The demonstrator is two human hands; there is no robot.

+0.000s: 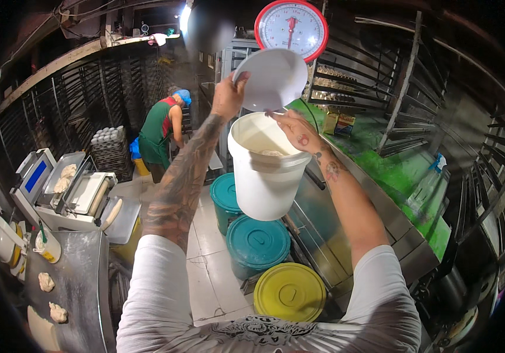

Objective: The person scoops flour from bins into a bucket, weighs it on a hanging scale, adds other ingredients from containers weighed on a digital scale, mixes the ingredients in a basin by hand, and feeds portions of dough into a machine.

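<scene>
A white bowl (275, 79) is tipped on its side above a tall white bucket (267, 182). My left hand (229, 97) grips the bowl's left rim, with the thumb on its inner face. Close to the bowl's lower edge, my right hand (293, 128) has its fingers stretched out over the bucket's right rim. Whether those fingertips touch the bowl I cannot tell. Pale powdery stuff (273, 152) shows low inside the bucket. Behind the bowl stands a red-rimmed dial scale (291, 29), its lower part hidden.
Two teal lidded bins (258, 241) and a yellow one (289, 292) stand below. Left are a dough-rolling machine (82, 191) and a steel table (82, 265) with dough pieces (58, 312). A co-worker (164, 126) bends beyond. Metal racks (405, 82) line the right.
</scene>
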